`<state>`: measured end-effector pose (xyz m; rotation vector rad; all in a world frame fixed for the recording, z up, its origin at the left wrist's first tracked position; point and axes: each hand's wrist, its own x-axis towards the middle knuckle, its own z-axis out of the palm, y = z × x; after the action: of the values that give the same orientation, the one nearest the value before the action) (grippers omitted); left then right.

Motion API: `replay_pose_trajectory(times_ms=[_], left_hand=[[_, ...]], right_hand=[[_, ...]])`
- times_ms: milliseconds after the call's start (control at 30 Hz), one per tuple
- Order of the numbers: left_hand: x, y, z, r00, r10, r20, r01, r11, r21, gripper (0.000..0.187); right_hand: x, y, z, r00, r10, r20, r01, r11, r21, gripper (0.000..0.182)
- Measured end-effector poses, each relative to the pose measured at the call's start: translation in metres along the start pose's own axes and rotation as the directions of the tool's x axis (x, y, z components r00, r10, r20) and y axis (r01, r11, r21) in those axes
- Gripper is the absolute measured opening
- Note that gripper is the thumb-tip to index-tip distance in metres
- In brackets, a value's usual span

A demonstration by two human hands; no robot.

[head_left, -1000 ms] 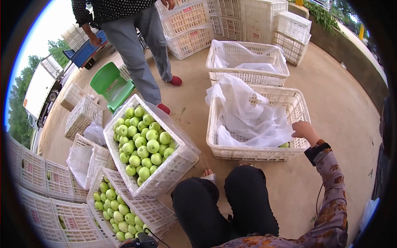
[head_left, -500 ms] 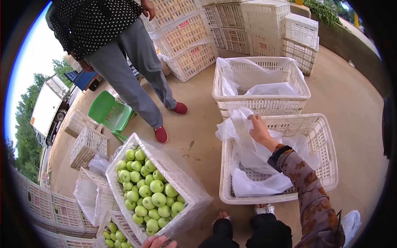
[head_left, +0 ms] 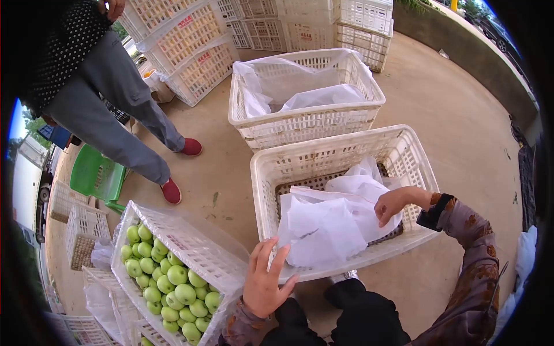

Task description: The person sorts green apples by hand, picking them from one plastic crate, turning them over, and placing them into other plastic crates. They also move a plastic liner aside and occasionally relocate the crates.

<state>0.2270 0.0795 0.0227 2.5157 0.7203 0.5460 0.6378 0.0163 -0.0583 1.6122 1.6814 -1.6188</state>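
A white slatted plastic crate (head_left: pixel 340 149) stands in front of me, with a thin white plastic liner (head_left: pixel 323 228) bunched inside it. My right hand (head_left: pixel 401 203) reaches in over its right side, fingers curled together on the liner's edge. At the near left corner my left hand (head_left: pixel 267 279) is spread, fingertips by the rim and nothing in its grasp. To the left, a lined crate (head_left: pixel 173 228) tilts toward me, full of green apples (head_left: pixel 167 282).
Beyond my crate is another lined crate (head_left: pixel 306 124). Stacked filled crates (head_left: pixel 187 46) stand at the back. At left are a person in grey trousers (head_left: pixel 109 104) and a green chair (head_left: pixel 98 176). A low wall (head_left: pixel 461 57) runs along the right.
The view has swung right. My right hand has lowered the raised liner from the far left rim into the crate and moved right. My left hand has come from the apple crate to the near rim.
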Motion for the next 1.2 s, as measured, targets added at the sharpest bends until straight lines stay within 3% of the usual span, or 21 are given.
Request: replay_pose_trajectory(times_ms=[33, 67, 133, 233, 300, 367, 400, 433, 500, 533, 567, 600, 667, 733, 800, 900, 967, 1033, 1100, 1133, 1200], left_hand=[[0.007, -0.006, 0.007, 0.999, 0.017, 0.039, -0.019, 0.999, 0.045, 0.070], [0.014, -0.010, 0.015, 1.000, 0.003, 0.030, -0.005, 0.999, 0.048, 0.070], [0.016, -0.017, 0.030, 0.998, -0.015, 0.065, 0.011, 0.998, 0.054, 0.071], [-0.001, -0.036, 0.080, 0.998, -0.034, 0.055, 0.028, 0.994, 0.109, 0.063], [-0.022, -0.050, 0.079, 0.996, -0.084, 0.036, 0.075, 0.976, 0.206, 0.060], [-0.009, -0.041, 0.085, 0.989, -0.064, 0.133, 0.050, 0.993, 0.106, 0.052], [-0.005, -0.040, 0.079, 0.994, -0.052, 0.101, 0.043, 0.995, 0.088, 0.044], [-0.003, -0.038, 0.078, 0.996, -0.042, 0.078, 0.035, 0.995, 0.090, 0.042], [0.000, -0.037, 0.078, 0.996, -0.055, 0.067, 0.049, 0.994, 0.093, 0.042], [-0.002, -0.041, 0.082, 0.997, -0.034, 0.065, 0.028, 0.995, 0.094, 0.040], [0.000, -0.039, 0.081, 0.997, -0.037, 0.062, 0.030, 0.995, 0.100, 0.039], [0.001, -0.037, 0.083, 0.996, -0.027, 0.090, 0.020, 0.997, 0.076, 0.039], [0.000, -0.036, 0.079, 0.995, -0.055, 0.081, 0.046, 0.992, 0.118, 0.038], [0.001, -0.036, 0.081, 0.997, -0.049, 0.066, 0.041, 0.992, 0.117, 0.037], [-0.001, -0.038, 0.082, 0.997, -0.046, 0.062, 0.038, 0.992, 0.120, 0.035], [-0.003, -0.038, 0.083, 0.997, -0.042, 0.066, 0.034, 0.992, 0.118, 0.032], [-0.001, -0.036, 0.081, 0.997, -0.052, 0.061, 0.045, 0.993, 0.106, 0.029], [-0.005, -0.038, 0.084, 0.997, -0.060, 0.040, 0.057, 0.995, 0.081, 0.026], [-0.008, -0.041, 0.088, 0.999, -0.032, 0.021, 0.030, 0.996, 0.089, 0.023], [-0.009, -0.041, 0.090, 1.000, -0.025, -0.002, 0.025, 0.995, 0.098, 0.022], [-0.011, -0.044, 0.099, 0.999, -0.027, -0.027, 0.030, 0.996, 0.087, 0.023]], right_hand=[[-0.004, 0.014, -0.007, 0.930, 0.203, -0.305, -0.187, 0.979, 0.081, 0.051], [0.008, 0.048, -0.007, 0.803, 0.141, -0.579, -0.100, 0.990, 0.103, 0.066], [0.015, 0.051, -0.019, 0.719, 0.270, -0.640, -0.251, 0.960, 0.124, 0.104], [0.082, 0.127, -0.021, 0.774, 0.224, -0.593, -0.248, 0.968, 0.041, 0.137], [0.154, 0.150, -0.030, 0.747, 0.038, -0.664, -0.225, 0.954, -0.200, 0.136], [0.143, 0.141, -0.005, 0.758, -0.170, -0.629, 0.045, 0.977, -0.210, 0.135], [0.086, 0.032, -0.016, 0.880, 0.150, -0.451, -0.063, 0.977, 0.203, 0.127], [0.085, 0.020, -0.017, 0.873, 0.248, -0.421, -0.212, 0.969, 0.130, 0.113], [0.137, 0.071, -0.016, 0.834, -0.161, -0.528, 0.152, 0.987, -0.059, 0.087], [0.108, 0.021, -0.034, 0.868, 0.038, -0.495, 0.063, 0.981, 0.186, 0.082], [0.085, -0.006, -0.047, 0.889, 0.018, -0.457, 0.273, 0.781, 0.561, 0.068], [0.075, -0.012, -0.057, 0.839, -0.095, -0.536, 0.480, 0.595, 0.645, 0.061], [0.055, -0.007, -0.078, 0.801, -0.099, -0.591, 0.552, 0.506, 0.663, 0.054], [0.028, 0.014, -0.092, 0.804, 0.039, -0.593, 0.422, 0.664, 0.617, 0.040], [0.014, 0.033, -0.086, 0.833, 0.317, -0.454, -0.102, 0.893, 0.438, 0.030], [0.034, 0.099, -0.026, 0.809, 0.529, -0.255, -0.521, 0.847, 0.104, 0.031], [0.053, 0.145, 0.015, 0.915, 0.387, -0.113, -0.403, 0.878, -0.259, 0.041], [0.070, 0.152, 0.039, 0.840, 0.541, -0.044, -0.538, 0.819, -0.200, 0.048], [0.109, 0.232, 0.076, 0.930, 0.368, -0.015, -0.360, 0.900, -0.246, 0.096], [0.088, 0.150, 0.065, 0.871, 0.491, -0.015, -0.491, 0.871, 0.030, 0.102], [0.125, 0.076, 0.030, 0.937, 0.350, -0.019, -0.350, 0.935, -0.049, 0.097]])
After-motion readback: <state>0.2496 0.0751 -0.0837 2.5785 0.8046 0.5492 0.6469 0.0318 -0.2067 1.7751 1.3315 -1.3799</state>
